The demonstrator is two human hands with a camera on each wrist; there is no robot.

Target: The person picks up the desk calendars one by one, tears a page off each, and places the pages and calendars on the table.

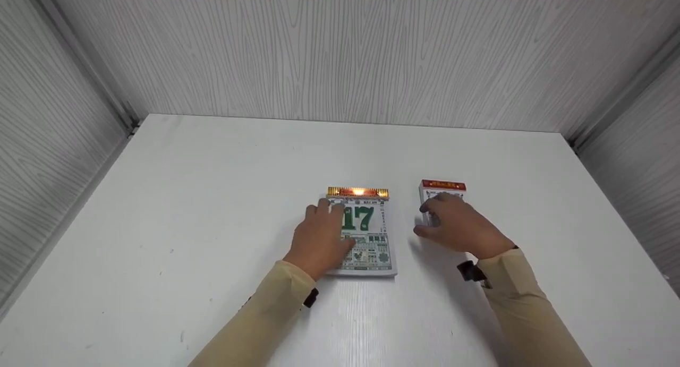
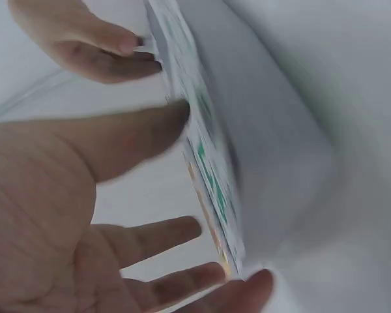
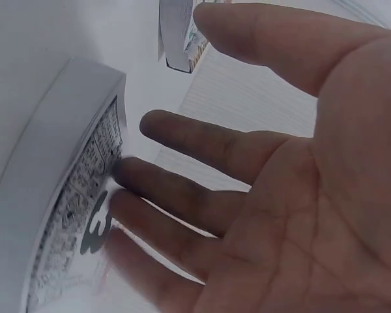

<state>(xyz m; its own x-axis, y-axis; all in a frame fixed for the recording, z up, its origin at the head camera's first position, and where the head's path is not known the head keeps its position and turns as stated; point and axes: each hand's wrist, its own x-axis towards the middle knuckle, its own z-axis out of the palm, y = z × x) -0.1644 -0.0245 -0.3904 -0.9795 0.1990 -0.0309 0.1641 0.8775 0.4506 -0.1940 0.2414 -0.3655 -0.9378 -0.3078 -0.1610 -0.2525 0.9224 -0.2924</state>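
Observation:
A thick tear-off calendar [image 1: 374, 250] lies on the white table, with a large green 17 on its top page and a shiny gold-red header strip. My left hand [image 1: 319, 242] is over its left side, fingers spread and loosely extended. In the left wrist view the thumb [image 2: 143, 134] is at the page face; contact is unclear. To the right lies a smaller tear-off calendar [image 1: 425, 197] with a red header, mostly covered by my right hand [image 1: 462, 226]. In the right wrist view, fingers [image 3: 182, 189] reach relaxed towards its page, which carries a dark digit [image 3: 94, 225].
The white tabletop [image 1: 212, 197] extends around both calendars. Behind it stands a grey wood-grain panel [image 1: 340, 53], with similar panels on the left [image 1: 48, 117] and right [image 1: 643, 144].

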